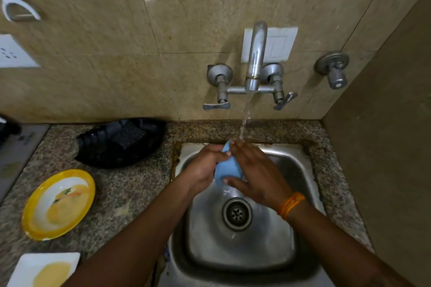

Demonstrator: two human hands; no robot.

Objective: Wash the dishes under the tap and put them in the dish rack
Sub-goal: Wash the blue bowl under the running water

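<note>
A small light blue bowl is held over the steel sink, right under the stream from the wall tap. My left hand grips its left side. My right hand lies over its right side, fingers spread, thumb under the bowl. A black dish rack lies on the counter left of the sink, with a dark scrub pad in it. A yellow-rimmed round plate with yellowish residue sits nearer on the counter. A white square plate with similar residue is at the bottom left.
The sink drain lies below the hands. Two tap levers flank the spout and another valve is on the wall at right. A side wall closes in the right. A stove edge sits far left.
</note>
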